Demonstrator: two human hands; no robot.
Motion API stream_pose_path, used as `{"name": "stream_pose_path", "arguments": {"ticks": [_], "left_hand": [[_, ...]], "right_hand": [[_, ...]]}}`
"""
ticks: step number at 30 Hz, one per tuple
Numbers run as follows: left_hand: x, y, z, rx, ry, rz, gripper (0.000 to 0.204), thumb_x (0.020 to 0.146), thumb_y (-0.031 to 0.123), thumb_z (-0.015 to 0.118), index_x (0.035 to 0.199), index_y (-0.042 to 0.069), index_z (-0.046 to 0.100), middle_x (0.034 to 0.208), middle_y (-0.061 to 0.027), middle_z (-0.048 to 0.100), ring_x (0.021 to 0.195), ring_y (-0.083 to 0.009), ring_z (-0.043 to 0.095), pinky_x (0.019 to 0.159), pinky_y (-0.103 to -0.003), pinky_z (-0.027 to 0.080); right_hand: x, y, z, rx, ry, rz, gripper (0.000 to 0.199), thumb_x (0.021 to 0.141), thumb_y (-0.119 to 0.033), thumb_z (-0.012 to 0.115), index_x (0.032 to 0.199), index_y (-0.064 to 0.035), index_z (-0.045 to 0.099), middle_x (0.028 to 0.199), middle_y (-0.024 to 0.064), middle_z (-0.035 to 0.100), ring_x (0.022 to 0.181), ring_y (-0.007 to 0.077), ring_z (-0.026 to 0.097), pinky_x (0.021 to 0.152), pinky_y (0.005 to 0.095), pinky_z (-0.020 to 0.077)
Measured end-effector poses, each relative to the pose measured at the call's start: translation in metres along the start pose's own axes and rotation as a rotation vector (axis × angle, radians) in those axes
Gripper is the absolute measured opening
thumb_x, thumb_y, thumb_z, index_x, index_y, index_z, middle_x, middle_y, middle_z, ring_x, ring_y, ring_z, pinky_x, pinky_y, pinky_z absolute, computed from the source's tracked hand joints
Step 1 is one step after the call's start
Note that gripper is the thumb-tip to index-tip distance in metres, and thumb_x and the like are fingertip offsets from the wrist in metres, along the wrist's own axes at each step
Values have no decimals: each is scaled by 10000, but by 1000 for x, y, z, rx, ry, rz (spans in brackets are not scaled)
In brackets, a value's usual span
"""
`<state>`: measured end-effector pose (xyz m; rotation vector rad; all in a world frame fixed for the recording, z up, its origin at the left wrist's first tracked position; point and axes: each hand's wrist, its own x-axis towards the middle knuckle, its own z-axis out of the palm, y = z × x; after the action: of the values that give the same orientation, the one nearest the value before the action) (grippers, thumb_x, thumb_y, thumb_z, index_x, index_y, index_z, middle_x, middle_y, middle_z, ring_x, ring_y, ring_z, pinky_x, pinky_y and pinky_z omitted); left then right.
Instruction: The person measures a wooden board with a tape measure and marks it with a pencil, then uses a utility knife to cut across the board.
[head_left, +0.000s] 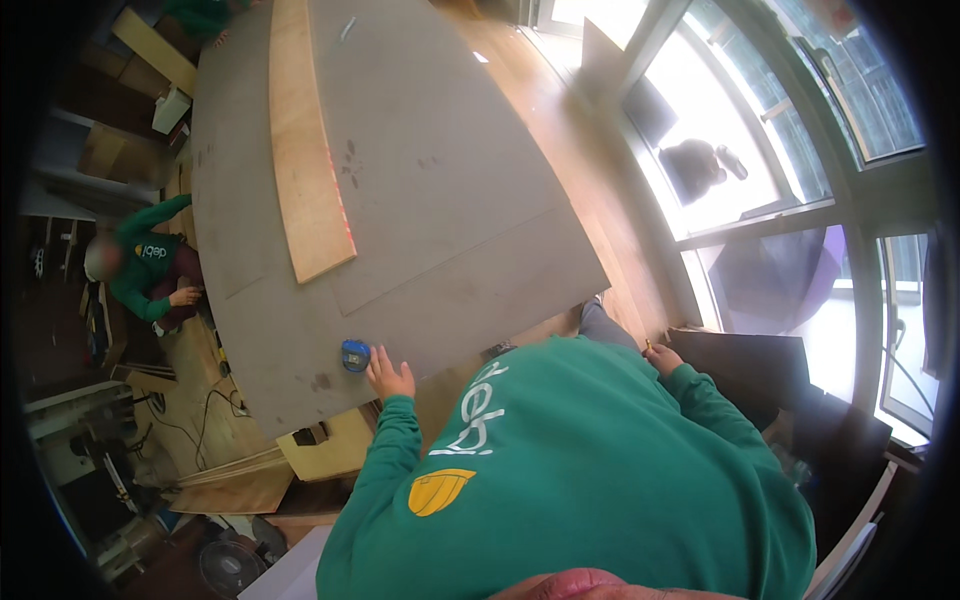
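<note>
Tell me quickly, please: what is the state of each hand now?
Left hand: open, fingers spread on the grey board, beside the blue tape measure.
Right hand: too small to tell, open or closed.

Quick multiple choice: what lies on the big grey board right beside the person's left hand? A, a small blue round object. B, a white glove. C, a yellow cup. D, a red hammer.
A: a small blue round object sits on the grey board just off the fingertips of the left hand, near the board's lower edge.
</note>
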<state>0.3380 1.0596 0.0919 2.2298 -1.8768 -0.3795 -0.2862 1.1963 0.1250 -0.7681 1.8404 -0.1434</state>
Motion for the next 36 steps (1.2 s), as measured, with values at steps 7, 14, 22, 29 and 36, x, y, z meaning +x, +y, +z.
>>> {"name": "stream_pose_path", "arguments": {"ticks": [7,14,22,29,36], "left_hand": [[-56,64,29,-30,-50,-187,676,806,171,694,1420,30,451,1465,-199,448,1324,-426,395,1106,-505,334],[-109,158,80,-424,18,-850,617,838,213,700,1377,-6,494,1347,-246,549,1209,-417,537,1036,-482,429],[-136,293,48,-370,-140,-609,585,878,320,671,1365,30,527,1310,-251,586,1187,-379,586,999,-435,470],[-205,243,91,-419,-199,-795,595,881,396,665,1341,34,553,1310,-254,584,1221,-386,560,1031,-449,443],[-257,132,158,-438,-154,-949,588,899,466,615,1302,39,594,1310,-211,601,1225,-361,561,1044,-431,435]], "right_hand": [[5,-70,-118,-392,-565,262,290,953,-190,540,1217,-83,595,934,127,712,854,246,687,765,375,554],[64,-127,-253,-529,-923,223,436,993,-180,431,1427,-140,437,979,161,727,862,266,722,732,382,611],[127,-145,-280,-898,-772,-143,263,988,-208,497,1109,-57,675,860,128,739,684,226,715,601,340,580],[-3,-342,-273,307,-576,-705,263,923,-86,475,1084,47,636,711,30,542,675,125,525,627,250,402],[-199,-452,-307,293,-1001,-2218,114,862,-120,676,962,-67,672,806,61,678,659,196,655,590,299,500]]}}
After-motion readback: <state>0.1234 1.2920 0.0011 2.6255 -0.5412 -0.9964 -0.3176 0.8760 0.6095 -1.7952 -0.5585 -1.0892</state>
